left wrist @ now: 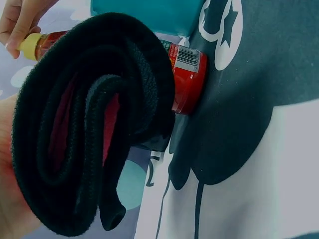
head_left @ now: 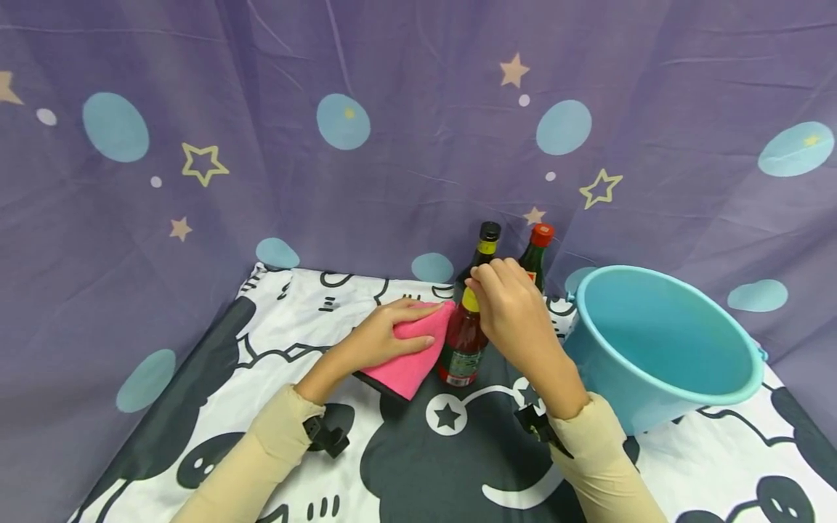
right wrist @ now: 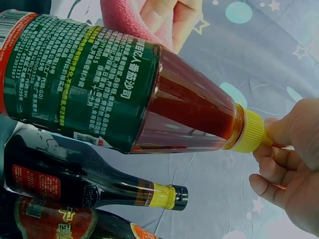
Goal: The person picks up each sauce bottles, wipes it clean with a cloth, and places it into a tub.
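Observation:
My left hand [head_left: 375,338] holds a folded pink cloth [head_left: 412,363] with a dark underside against the left side of a ketchup bottle [head_left: 463,345]. In the left wrist view, the dark layers of the cloth [left wrist: 149,84] curl in a thick roll and cover the bottle's middle. At the top of the bottle, my right hand [head_left: 516,316] pinches the tip of the yellow cap [right wrist: 250,132] between thumb and fingers. The bottle stands upright, its green label [right wrist: 79,79] facing the right wrist camera. Its base shows red in the left wrist view.
Right behind the ketchup stand a dark sauce bottle [head_left: 488,236] with a black cap and another bottle [head_left: 536,254] with a red cap. A light blue bucket [head_left: 611,378] stands to the right. A patterned cloth [head_left: 418,465] covers the table; a purple curtain [head_left: 405,189] hangs behind.

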Tool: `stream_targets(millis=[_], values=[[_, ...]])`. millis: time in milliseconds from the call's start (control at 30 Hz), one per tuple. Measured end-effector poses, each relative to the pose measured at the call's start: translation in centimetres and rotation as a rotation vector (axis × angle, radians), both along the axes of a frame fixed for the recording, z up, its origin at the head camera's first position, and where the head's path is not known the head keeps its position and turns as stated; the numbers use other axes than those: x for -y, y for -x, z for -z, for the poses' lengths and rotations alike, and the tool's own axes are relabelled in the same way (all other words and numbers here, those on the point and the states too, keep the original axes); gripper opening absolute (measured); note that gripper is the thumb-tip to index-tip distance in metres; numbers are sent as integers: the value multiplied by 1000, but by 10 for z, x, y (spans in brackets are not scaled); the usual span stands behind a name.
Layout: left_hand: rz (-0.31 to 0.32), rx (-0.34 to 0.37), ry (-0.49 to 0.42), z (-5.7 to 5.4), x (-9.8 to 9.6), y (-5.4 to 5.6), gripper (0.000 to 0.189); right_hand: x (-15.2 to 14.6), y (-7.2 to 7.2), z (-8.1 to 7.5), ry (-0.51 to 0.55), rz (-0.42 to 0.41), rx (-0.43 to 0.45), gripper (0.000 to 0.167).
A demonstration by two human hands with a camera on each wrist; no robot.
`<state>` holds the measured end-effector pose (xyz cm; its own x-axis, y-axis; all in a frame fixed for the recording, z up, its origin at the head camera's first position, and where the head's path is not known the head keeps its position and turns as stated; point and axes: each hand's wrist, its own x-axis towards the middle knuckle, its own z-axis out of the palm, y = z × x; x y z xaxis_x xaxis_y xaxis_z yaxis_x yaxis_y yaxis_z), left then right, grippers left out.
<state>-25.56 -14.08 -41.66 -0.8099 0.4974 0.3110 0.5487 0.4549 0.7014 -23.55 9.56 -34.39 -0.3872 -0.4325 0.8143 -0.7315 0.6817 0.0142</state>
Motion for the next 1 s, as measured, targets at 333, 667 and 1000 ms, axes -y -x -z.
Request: stream_targets(millis=[333, 667, 1000], values=[[9, 29, 129, 10, 2, 3, 53, 1, 1, 0, 8, -4, -16, 11], [1, 8, 208, 13, 1, 1, 51, 1, 1, -1, 7, -9, -7, 11], [4, 51, 314, 19, -1, 2, 51, 0, 0, -1, 8, -2, 3, 11]])
